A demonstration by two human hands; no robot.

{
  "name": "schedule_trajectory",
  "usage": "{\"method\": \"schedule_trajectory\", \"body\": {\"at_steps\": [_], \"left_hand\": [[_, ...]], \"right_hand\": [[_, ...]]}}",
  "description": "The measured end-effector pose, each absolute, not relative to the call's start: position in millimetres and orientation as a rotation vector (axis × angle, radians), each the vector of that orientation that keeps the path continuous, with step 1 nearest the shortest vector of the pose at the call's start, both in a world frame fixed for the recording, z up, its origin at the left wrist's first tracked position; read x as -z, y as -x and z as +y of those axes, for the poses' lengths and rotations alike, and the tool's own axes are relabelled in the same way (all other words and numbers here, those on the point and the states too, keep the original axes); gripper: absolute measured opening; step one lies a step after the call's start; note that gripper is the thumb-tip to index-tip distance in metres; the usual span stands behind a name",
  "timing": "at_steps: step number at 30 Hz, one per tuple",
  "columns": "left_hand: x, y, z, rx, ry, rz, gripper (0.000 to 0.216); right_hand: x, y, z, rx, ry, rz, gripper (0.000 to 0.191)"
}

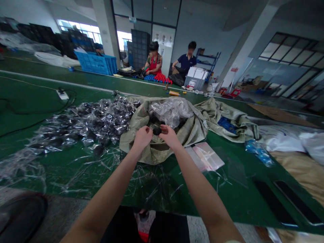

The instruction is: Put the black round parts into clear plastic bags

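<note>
A small rounded black piece [157, 131] is between my two hands, above the front of an open woven sack [134, 135]. My right hand [169, 135] grips it from the right with thumb and fingers. On its left side, the fingers of my left hand [143, 136] are closed at its edge. Crumpled clear plastic [172, 109] bulges out of the sack behind my hands, with dark pieces partly hidden beneath. To the left lies a large heap of black pieces in clear plastic wrapping [101, 118].
Flat clear bags [209, 156] lie right of the sack. Beyond are another woven sack [227, 118], a blue plastic bundle [259, 153] and two dark phone-like slabs [274, 202]. Plastic strips litter the green table [162, 189]. Two people work across it near a blue crate [96, 63].
</note>
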State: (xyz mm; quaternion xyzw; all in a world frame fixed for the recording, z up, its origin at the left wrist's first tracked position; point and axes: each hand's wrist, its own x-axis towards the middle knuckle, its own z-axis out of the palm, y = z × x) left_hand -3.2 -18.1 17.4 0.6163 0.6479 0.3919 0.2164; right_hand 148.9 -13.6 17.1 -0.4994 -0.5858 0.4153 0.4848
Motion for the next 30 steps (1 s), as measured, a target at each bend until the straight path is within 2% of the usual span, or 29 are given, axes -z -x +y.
{"method": "schedule_trajectory", "body": {"at_steps": [5, 12, 16, 20, 22, 27, 30], "left_hand": [[-11.7, 2.9, -20.8, -1.134, -1.582, 1.761, 0.018], [-3.8, 4.0, -24.2, -1.144, -1.526, 1.766, 0.016], [-2.9, 5.2, -25.0, -1.153, -1.503, 1.764, 0.016], [-6.8, 5.2, -26.5, -1.118, -1.487, 1.776, 0.016], [-10.4, 4.6, -27.6, -1.083, -1.480, 1.804, 0.017], [-20.6, 2.1, -29.6, -1.005, -1.511, 1.851, 0.020], [-25.5, 0.0, -29.9, -0.977, -1.565, 1.866, 0.019]], "right_hand": [[-22.9, -147.4, -11.9, -1.021, 1.255, -1.494, 0.034], [-12.9, -141.5, -4.3, -1.052, 1.348, -1.439, 0.026], [-9.8, -142.7, -1.3, -0.986, 1.393, -1.470, 0.017], [-15.7, -143.9, -4.7, -0.886, 1.461, -1.515, 0.016], [-23.9, -143.7, -9.6, -0.771, 1.512, -1.570, 0.016], [-50.7, -142.1, -23.5, -0.124, 1.723, -1.896, 0.021], [-62.5, -142.3, -27.9, 0.004, 1.782, -1.987, 0.022]]}}
